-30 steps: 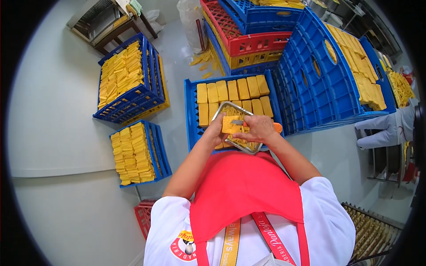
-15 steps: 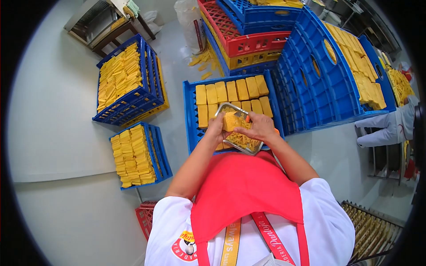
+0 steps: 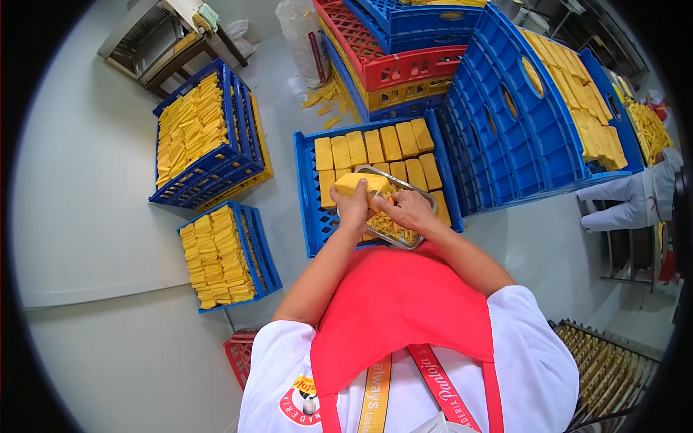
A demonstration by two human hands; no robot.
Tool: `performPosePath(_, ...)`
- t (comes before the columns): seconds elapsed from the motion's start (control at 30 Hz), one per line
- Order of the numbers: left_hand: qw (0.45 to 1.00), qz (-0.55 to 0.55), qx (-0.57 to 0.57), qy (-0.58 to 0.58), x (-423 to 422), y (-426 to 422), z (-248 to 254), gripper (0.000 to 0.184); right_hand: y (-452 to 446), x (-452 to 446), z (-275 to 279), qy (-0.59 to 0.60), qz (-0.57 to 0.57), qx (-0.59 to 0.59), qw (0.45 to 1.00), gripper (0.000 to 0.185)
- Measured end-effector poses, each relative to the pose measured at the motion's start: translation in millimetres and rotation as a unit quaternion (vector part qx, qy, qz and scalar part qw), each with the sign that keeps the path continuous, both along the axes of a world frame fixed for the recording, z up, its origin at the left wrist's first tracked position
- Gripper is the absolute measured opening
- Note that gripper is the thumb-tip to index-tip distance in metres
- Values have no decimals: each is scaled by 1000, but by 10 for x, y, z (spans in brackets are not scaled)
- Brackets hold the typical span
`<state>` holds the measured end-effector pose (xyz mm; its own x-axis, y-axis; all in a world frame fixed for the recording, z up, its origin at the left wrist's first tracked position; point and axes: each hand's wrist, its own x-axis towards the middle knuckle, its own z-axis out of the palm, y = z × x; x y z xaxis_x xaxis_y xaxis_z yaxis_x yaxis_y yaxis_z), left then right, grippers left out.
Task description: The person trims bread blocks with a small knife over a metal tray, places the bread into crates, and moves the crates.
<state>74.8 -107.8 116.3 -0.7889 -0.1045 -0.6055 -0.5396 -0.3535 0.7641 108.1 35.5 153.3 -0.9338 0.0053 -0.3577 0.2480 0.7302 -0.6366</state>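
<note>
My left hand (image 3: 351, 208) is closed around a yellow loaf (image 3: 361, 181), holding it tilted above a metal tray (image 3: 408, 245). Against the loaf's right end, my right hand (image 3: 410, 212) is closed on a small tool with an orange handle (image 3: 392, 200); its working end is hidden. Yellow trimmings (image 3: 393, 229) lie in the tray under both hands. Beneath is a blue crate (image 3: 307, 209) with rows of brick-shaped yellow loaves (image 3: 373, 146), partly covered by the tray and my hands.
Crates of yellow strips (image 3: 191, 130) and stacked slices (image 3: 216, 258) stand at left. A tall blue crate (image 3: 505, 137) rises close on the right. Behind are stacked crates (image 3: 411, 68) and scraps on the floor (image 3: 325, 97). Another person's legs (image 3: 613, 206) show at far right.
The loaf has turned and tipped to the left, showing its long side. My right hand has moved in to its right end. The view has shifted slightly.
</note>
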Motion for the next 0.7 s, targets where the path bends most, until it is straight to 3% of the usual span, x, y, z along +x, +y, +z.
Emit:
performPosePath(0.07,999,20,-2,-32,-66,-34,-100,77,39,8,-5,15,-13,-9,1000,71)
performPosePath(0.13,980,-5,181,-88,-194,-177,-415,68,123,6,-81,30,-24,-17,999,68)
performPosePath(0.17,980,-4,181,-88,-203,-217,-482,68,177,6,-212,68,-34,0,997,65)
performPosePath(0.23,968,-49,235,-80,-193,-257,-427,46,172,16,-175,105,-45,16,993,62)
performPosePath(0.33,974,-55,201,-86,-161,-246,-321,40,154,72,-39,118,-27,68,990,59)
performPosePath(0.53,976,-58,198,-74,-86,-161,-156,39,148,49,-97,136,-18,76,988,61)
performPosePath(0.67,976,-50,208,-41,-91,-98,-273,38,121,8,-233,10,-44,-32,998,68)
performPosePath(0.7,979,-22,199,-35,-68,-88,-210,53,108,4,-228,-56,-44,-59,996,71)
